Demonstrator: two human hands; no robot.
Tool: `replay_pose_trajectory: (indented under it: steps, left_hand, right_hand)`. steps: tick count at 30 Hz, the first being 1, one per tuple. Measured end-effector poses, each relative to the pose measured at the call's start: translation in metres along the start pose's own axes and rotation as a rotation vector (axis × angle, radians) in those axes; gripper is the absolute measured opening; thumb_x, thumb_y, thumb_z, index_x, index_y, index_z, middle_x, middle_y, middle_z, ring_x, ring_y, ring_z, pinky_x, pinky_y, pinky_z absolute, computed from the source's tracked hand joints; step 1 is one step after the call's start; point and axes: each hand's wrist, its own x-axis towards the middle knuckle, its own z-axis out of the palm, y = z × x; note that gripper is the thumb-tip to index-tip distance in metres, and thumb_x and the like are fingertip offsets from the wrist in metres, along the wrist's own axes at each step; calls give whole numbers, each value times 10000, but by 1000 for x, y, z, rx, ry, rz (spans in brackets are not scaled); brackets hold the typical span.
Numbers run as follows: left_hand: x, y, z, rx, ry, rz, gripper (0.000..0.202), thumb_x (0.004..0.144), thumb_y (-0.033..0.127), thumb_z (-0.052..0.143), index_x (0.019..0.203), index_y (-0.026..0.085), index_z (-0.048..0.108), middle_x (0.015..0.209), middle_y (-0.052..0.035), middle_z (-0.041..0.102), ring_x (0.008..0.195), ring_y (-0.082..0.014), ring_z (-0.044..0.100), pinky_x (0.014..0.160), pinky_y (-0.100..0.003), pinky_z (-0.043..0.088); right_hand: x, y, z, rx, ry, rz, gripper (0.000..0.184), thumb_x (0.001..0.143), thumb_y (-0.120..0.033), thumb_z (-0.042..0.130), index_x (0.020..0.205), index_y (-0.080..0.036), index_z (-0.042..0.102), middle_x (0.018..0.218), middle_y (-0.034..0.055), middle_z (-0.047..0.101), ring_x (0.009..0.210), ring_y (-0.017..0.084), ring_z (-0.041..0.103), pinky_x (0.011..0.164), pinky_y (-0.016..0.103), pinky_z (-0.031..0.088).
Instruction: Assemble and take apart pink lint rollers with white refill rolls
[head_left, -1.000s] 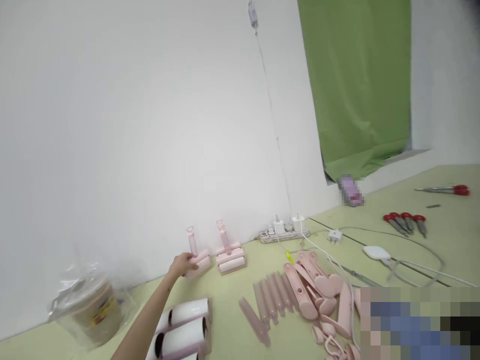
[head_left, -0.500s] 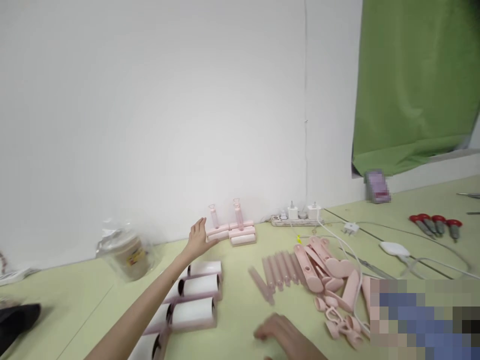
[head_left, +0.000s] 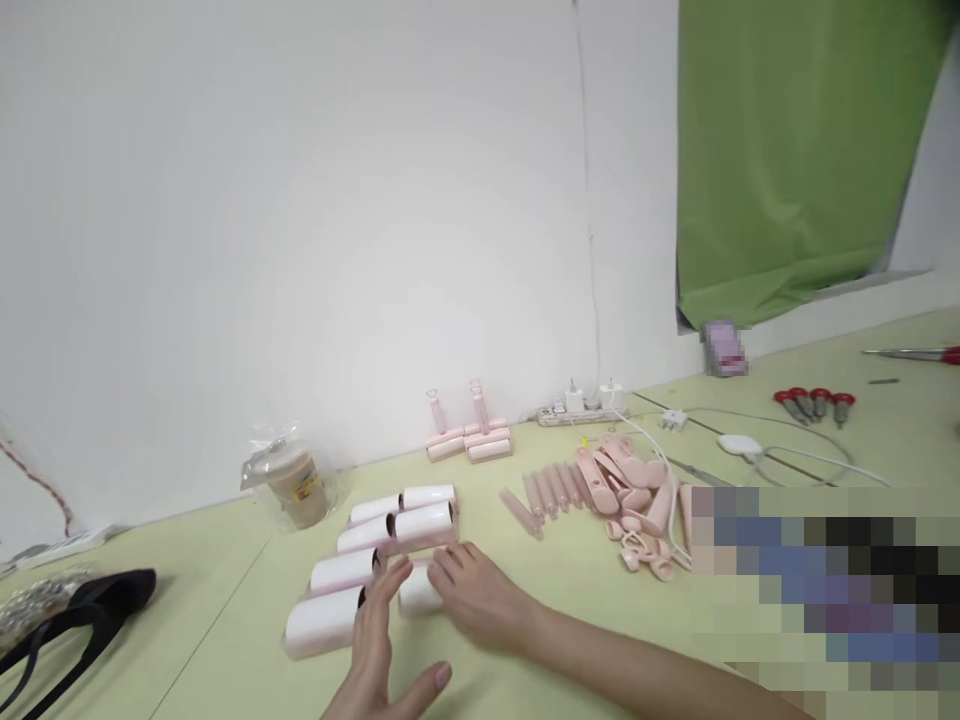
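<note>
My left hand [head_left: 379, 645] has its thumb and fingers spread, holding nothing. It is in front of the right end of the nearest white tube [head_left: 322, 622] on the left; contact cannot be made out. My right hand [head_left: 484, 598] reaches in from the right, with its fingers over the right end of another white tube [head_left: 417, 590]. That hand covers part of the tube, and its thumb is hidden. Behind my hands, several more glossy white tubes with dark open ends, such as this tube [head_left: 424, 522], lie in two columns.
Translucent pink tubes [head_left: 551, 490] and a heap of pink plastic parts [head_left: 626, 475] lie to the right. Small pink assemblies [head_left: 469, 440] are by the wall. A bagged tub [head_left: 296, 485], power strip [head_left: 581, 415], cables, red-handled tools [head_left: 821, 400] and black straps [head_left: 97, 610] surround them.
My left hand has drawn back from the pink assemblies by the wall to the near white tubes. My right hand has moved left onto a white tube. The view has shifted.
</note>
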Motion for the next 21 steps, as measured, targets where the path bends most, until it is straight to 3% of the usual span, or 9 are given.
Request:
replay_pose_trajectory:
  steps: [4, 6, 8, 10, 12, 14, 17, 21]
  left_hand:
    - [23, -4, 11, -29, 158, -104, 611, 736, 486, 471, 1225, 192, 254, 1334, -142, 296, 1254, -279, 264, 1004, -464, 251]
    - [44, 12, 23, -79, 85, -140, 648, 723, 530, 466, 1217, 166, 257, 1269, -159, 370, 1152, -281, 407, 952, -446, 325]
    - [69, 35, 39, -186, -61, -162, 679, 746, 543, 431, 1259, 164, 198, 1162, -150, 475, 941, -238, 561, 803, -381, 448]
    - [96, 57, 56, -229, -124, -142, 724, 743, 558, 414, 1288, 149, 169, 1028, -133, 555, 728, -209, 608, 588, -309, 489]
    - [121, 73, 71, -238, -143, -133, 686, 702, 532, 487, 1245, 153, 307, 781, -69, 608, 551, -193, 587, 424, -256, 437]
    - [142, 82, 80, -239, -141, -122, 576, 641, 461, 583, 1119, 159, 474, 608, -15, 569, 460, -168, 542, 366, -221, 389]
    - [159, 84, 80, -276, -123, -101, 449, 601, 381, 624, 996, 178, 559, 597, 2, 541, 453, -143, 518, 345, -195, 375]
    - [157, 73, 61, -416, -109, -79, 425, 671, 390, 540, 1047, 195, 508, 739, -23, 563, 567, -152, 565, 383, -192, 429]
  right_hand:
    - [-40, 11, -30, 343, 78, 182, 617, 749, -287, 533, 1292, -158, 270, 1092, 143, 539, 973, 266, 521, 824, 420, 378]
    - [-52, 16, -47, 572, 92, 255, 582, 813, -383, 421, 1310, -155, 220, 1077, 137, 553, 924, 231, 564, 764, 366, 428]
    - [-61, 20, -61, 821, 90, 299, 498, 848, -415, 313, 1257, -130, 318, 1071, 142, 566, 935, 221, 573, 760, 347, 440]
    - [-68, 22, -70, 1066, 113, 341, 468, 835, -437, 311, 1163, -121, 423, 1048, 131, 587, 946, 216, 575, 795, 351, 435]
    - [-73, 26, -74, 1235, 168, 385, 444, 807, -468, 354, 1077, -137, 472, 1011, 108, 611, 948, 201, 577, 839, 353, 422]
    - [-78, 32, -74, 1478, 273, 465, 394, 773, -478, 440, 1002, -164, 500, 949, 78, 638, 926, 185, 587, 858, 351, 417]
    - [-80, 41, -69, 1831, 406, 583, 318, 732, -434, 556, 915, -176, 525, 817, 47, 661, 821, 176, 618, 808, 349, 456]
    - [-79, 49, -65, 1939, 459, 586, 242, 728, -366, 598, 855, -172, 530, 724, 14, 654, 725, 135, 628, 681, 256, 499]
